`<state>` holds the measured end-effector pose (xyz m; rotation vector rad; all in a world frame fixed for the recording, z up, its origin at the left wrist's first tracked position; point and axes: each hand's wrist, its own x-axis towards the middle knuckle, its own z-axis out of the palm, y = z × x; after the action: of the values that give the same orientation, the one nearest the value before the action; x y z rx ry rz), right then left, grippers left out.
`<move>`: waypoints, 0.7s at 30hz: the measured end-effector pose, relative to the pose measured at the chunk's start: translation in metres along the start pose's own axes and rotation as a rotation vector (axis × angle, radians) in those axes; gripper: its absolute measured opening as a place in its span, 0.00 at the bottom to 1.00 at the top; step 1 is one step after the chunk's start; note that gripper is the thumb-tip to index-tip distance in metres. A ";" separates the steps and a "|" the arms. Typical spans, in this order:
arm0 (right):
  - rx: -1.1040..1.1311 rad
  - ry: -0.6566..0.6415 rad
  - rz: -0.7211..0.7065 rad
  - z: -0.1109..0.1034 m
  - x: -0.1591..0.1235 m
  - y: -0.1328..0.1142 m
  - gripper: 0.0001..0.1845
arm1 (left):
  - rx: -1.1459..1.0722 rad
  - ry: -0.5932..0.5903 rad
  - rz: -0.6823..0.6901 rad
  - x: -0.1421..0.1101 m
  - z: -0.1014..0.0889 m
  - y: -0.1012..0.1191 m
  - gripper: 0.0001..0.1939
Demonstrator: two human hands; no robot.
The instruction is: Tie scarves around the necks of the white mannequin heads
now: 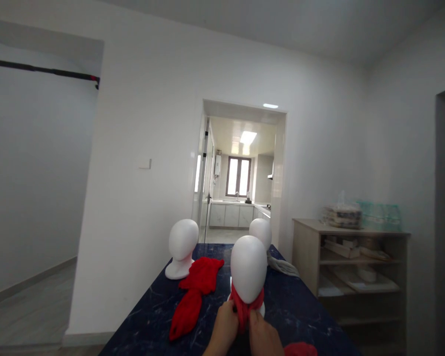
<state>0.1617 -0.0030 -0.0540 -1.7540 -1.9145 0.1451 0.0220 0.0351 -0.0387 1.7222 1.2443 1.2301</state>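
Note:
A white mannequin head (248, 269) stands near me on the dark blue marbled table (148, 316). A red scarf (244, 305) is wrapped round its neck. My left hand (224, 330) and my right hand (264, 336) are both closed on the scarf's ends just below the neck, close together. Another red scarf (195, 291) lies loose on the table to the left, beside a second white mannequin head (182, 247). A third white head (260, 232) stands behind the near one.
A grey cloth (284, 267) lies by the far head. Some red fabric (300, 349) shows at the bottom edge. A wooden shelf unit (350, 267) with stacked items stands to the right. Behind the table, a doorway opens to a kitchen (237, 198).

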 end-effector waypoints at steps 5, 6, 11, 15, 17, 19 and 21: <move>0.195 -0.024 -0.052 0.011 0.008 0.003 0.25 | 0.006 0.001 0.019 0.000 0.001 -0.001 0.11; 0.250 -0.007 -0.076 0.013 0.008 0.003 0.26 | 0.016 0.008 0.023 0.000 0.001 -0.001 0.11; 0.305 -0.032 -0.078 0.014 0.007 0.002 0.20 | 0.026 0.022 0.042 -0.002 0.001 -0.002 0.09; 0.345 0.052 -0.052 0.010 0.010 0.003 0.20 | 0.020 0.022 0.040 -0.004 0.000 0.000 0.10; 0.425 0.066 -0.046 0.010 0.014 0.006 0.18 | 0.001 0.022 0.038 -0.005 0.001 -0.001 0.11; 0.551 0.048 0.003 0.011 0.019 0.009 0.15 | -0.031 0.016 0.047 -0.005 0.001 -0.001 0.13; 0.723 0.060 0.076 0.011 0.024 0.010 0.11 | -0.064 0.007 0.071 -0.006 0.001 -0.002 0.14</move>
<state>0.1657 0.0245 -0.0605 -1.3088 -1.4807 0.7068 0.0220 0.0304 -0.0422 1.7306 1.1442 1.3038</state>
